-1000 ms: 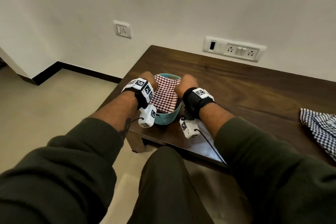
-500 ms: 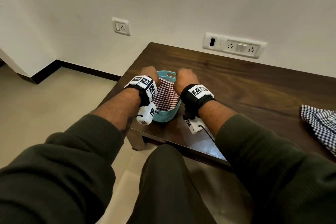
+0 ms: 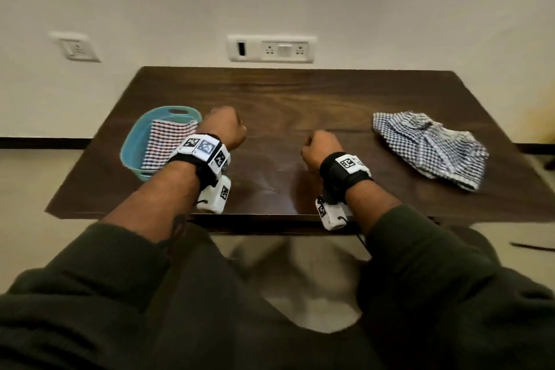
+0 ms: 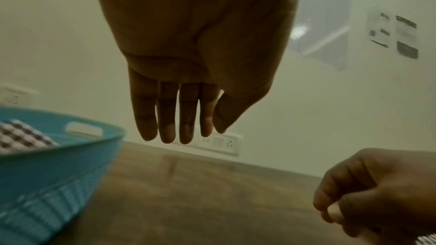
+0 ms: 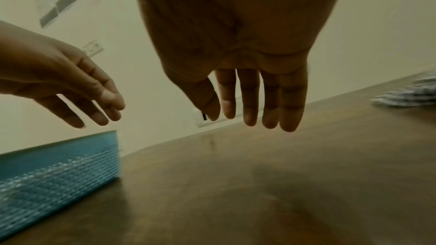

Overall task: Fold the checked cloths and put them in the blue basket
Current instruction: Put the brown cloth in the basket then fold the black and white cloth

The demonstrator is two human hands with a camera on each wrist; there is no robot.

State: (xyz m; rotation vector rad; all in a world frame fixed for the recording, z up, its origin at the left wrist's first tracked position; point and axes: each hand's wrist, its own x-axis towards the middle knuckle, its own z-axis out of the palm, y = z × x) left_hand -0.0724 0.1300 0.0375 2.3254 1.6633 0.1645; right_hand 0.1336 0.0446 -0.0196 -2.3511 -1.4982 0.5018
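A folded red checked cloth (image 3: 168, 144) lies inside the blue basket (image 3: 132, 150) at the table's left. Nothing touches it. My left hand (image 3: 226, 128) hovers just right of the basket, and in the left wrist view its fingers (image 4: 165, 118) hang straight and empty. My right hand (image 3: 321, 149) is over the middle of the table; its fingers (image 5: 271, 103) point down, relaxed, holding nothing. A crumpled blue-and-white checked cloth (image 3: 429, 149) lies unfolded at the table's right, clear of both hands.
The dark wooden table (image 3: 300, 93) stands against a white wall with a socket strip (image 3: 270, 48) and a switch (image 3: 78, 48). Its near edge is just in front of my wrists, and bare wood lies between the basket and the blue cloth.
Both hands have let go of the red cloth, left the basket and moved right over the table. The head view has swung right, so the blue cloth is in full sight.
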